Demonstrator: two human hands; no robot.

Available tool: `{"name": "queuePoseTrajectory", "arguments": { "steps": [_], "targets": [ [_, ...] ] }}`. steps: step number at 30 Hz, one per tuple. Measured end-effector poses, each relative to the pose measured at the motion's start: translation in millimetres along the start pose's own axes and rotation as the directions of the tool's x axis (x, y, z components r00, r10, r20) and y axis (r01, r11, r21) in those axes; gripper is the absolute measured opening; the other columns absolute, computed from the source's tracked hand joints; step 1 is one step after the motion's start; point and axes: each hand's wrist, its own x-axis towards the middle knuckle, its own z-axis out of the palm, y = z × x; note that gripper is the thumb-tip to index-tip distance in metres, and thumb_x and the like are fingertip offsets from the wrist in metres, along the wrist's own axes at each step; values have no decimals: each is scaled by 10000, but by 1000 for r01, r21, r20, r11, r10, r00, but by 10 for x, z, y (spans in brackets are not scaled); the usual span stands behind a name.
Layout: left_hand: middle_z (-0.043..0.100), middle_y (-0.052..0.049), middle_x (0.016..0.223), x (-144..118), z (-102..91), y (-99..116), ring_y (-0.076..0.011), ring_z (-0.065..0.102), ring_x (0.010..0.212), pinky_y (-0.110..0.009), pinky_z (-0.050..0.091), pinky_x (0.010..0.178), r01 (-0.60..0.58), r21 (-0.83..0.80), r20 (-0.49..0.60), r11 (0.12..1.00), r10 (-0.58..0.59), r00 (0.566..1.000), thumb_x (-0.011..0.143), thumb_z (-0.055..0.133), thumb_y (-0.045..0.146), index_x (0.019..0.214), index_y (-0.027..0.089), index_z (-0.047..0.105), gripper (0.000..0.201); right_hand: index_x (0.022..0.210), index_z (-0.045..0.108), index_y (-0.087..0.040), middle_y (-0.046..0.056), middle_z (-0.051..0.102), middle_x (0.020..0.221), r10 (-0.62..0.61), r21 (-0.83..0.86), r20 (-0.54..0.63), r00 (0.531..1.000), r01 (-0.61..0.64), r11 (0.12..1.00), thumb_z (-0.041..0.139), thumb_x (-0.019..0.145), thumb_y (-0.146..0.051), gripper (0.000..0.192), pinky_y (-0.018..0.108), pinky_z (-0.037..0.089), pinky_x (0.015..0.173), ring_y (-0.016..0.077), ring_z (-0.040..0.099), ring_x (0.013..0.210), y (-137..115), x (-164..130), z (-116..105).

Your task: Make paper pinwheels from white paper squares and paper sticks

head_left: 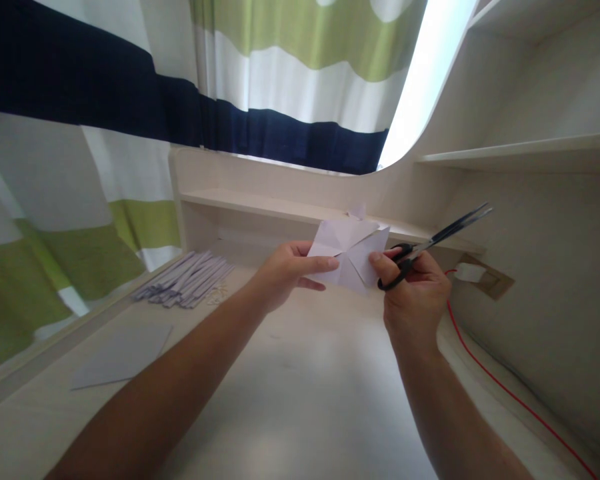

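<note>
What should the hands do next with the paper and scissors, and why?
Probably turn the scissors toward the creased paper. The right hand has them pointing away, blades nearly closed, while both hands pinch the sheet; the left hand holds its other edge.

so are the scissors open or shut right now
Shut: the scissors show both blades lying together as one thin line, pointing up and away from the paper, gripped in the right hand.

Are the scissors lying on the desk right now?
No, the scissors are gripped in the right hand, raised above the desk beside the folded paper that the left hand holds.
</note>
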Motion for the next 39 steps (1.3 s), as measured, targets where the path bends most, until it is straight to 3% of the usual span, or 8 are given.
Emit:
{"name": "queuePoseTrajectory", "arguments": {
  "steps": [5, 13, 20, 23, 27, 29, 33, 39],
  "targets": [
    [797, -162, 1183, -26, 27, 20, -313, 756, 1046, -352, 666, 692, -15, -79, 74, 997, 21, 997, 794, 870, 443, 1169, 160, 818, 472, 782, 716, -206, -19, 687, 725, 9, -14, 3, 1000, -9, 1000, 895, 733, -287, 202, 248, 496, 562, 126, 613, 618, 5, -30, 11],
    [836, -133, 973, -41, 108, 32, -241, 787, 862, -336, 626, 827, -28, -104, -31, 994, 25, 999, 698, 954, 337, 987, 124, 847, 375, 754, 712, -198, -26, 692, 721, 79, 25, 85, 993, -81, 996, 905, 704, -237, 203, 232, 486, 571, 115, 616, 628, -36, -81, 53],
    [837, -97, 920, -87, 56, 139, -236, 780, 814, -334, 613, 799, -70, -26, -125, 997, 66, 990, 683, 943, 271, 958, 146, 854, 315, 796, 729, -209, -22, 721, 731, 136, 8, 255, 957, -143, 990, 907, 756, -257, 189, 244, 515, 616, 126, 645, 652, -73, -33, -4],
    [828, -106, 941, -127, -17, 261, -241, 776, 837, -318, 603, 777, -149, -41, -163, 988, 141, 977, 710, 928, 304, 983, 135, 839, 333, 808, 744, -204, 12, 750, 729, 230, -86, 419, 878, -213, 973, 891, 805, -364, 217, 270, 521, 629, 149, 667, 649, -177, 85, -129],
    [803, -100, 904, -219, -99, 475, -211, 751, 787, -270, 578, 717, -265, -133, -223, 955, 231, 947, 721, 901, 275, 960, 113, 808, 304, 856, 794, -196, 45, 763, 784, 370, -332, 695, 617, -181, 926, 905, 789, -474, 306, 272, 477, 612, 166, 653, 706, -330, 250, -352],
    [794, -91, 902, -267, -117, 554, -202, 744, 781, -270, 579, 730, -307, -153, -208, 939, 273, 939, 753, 879, 273, 951, 116, 796, 266, 874, 815, -209, 33, 760, 793, 418, -430, 750, 513, -103, 897, 894, 799, -483, 294, 284, 481, 652, 167, 643, 723, -377, 289, -432],
    [782, -90, 891, -320, -112, 614, -224, 745, 796, -309, 585, 765, -330, -146, -188, 933, 301, 935, 796, 838, 271, 943, 125, 788, 213, 839, 837, -233, 33, 782, 817, 449, -512, 766, 461, 15, 859, 903, 759, -531, 316, 334, 489, 746, 205, 665, 787, -405, 266, -466],
    [790, -101, 923, -322, -62, 610, -240, 751, 838, -298, 579, 750, -293, -132, -194, 947, 265, 944, 776, 845, 283, 950, 135, 784, 236, 798, 821, -220, 13, 741, 738, 449, -528, 753, 481, 34, 848, 903, 758, -550, 343, 325, 457, 701, 181, 629, 722, -413, 198, -395]
  ]
}}
